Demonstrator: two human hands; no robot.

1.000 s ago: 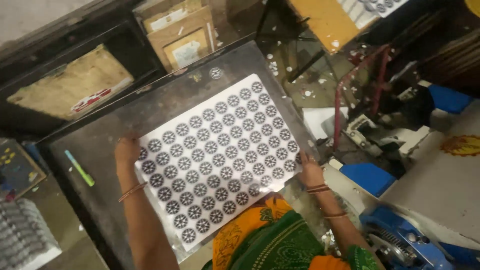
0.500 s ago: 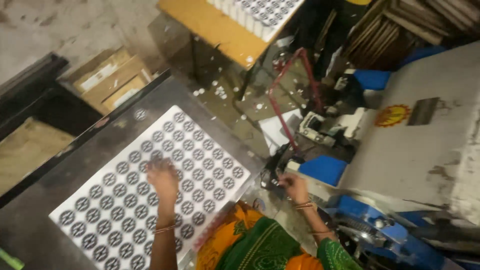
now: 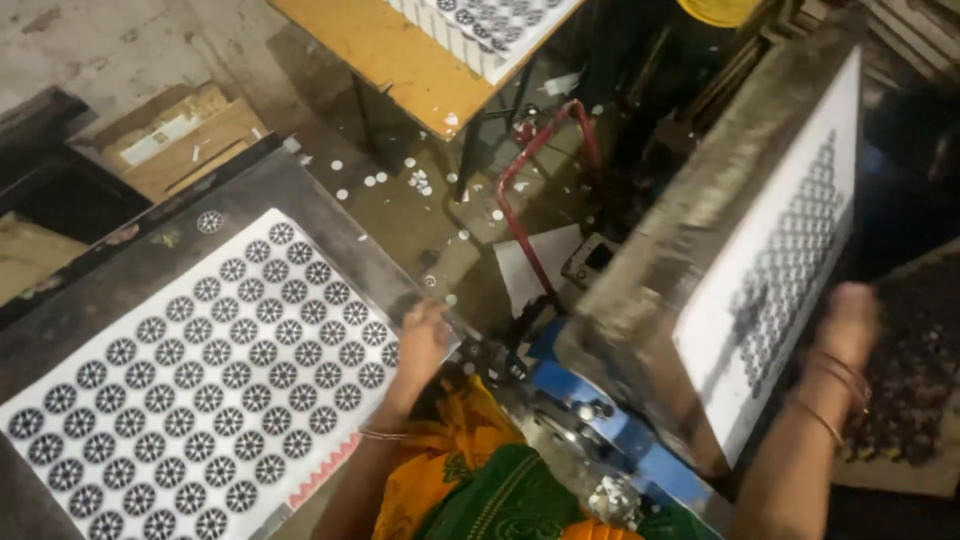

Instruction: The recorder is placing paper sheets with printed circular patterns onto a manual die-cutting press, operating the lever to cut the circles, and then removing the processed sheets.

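A white sheet (image 3: 210,370) printed with rows of round black patterns lies flat on a dark metal table (image 3: 120,270). My left hand (image 3: 424,340) rests on the sheet's right corner, fingers pointing away from me. To the right a big grey frame (image 3: 680,230) stands tilted, and its white face (image 3: 790,270) carries the same round patterns. My right hand (image 3: 850,325) is blurred at the frame's right edge; its fingers are not clear. Thin bangles are on both my wrists.
An orange table (image 3: 390,55) at the top holds a stack of printed sheets (image 3: 490,25). Cardboard boxes (image 3: 185,140) lie at the left. A red pipe (image 3: 535,170), blue machine parts (image 3: 625,435) and white round scraps (image 3: 400,180) on the floor fill the middle.
My view has swung right. My left hand slid from the sheet's middle to its right corner. My right hand rose from the machine to the tilted frame, which now fills the right side.
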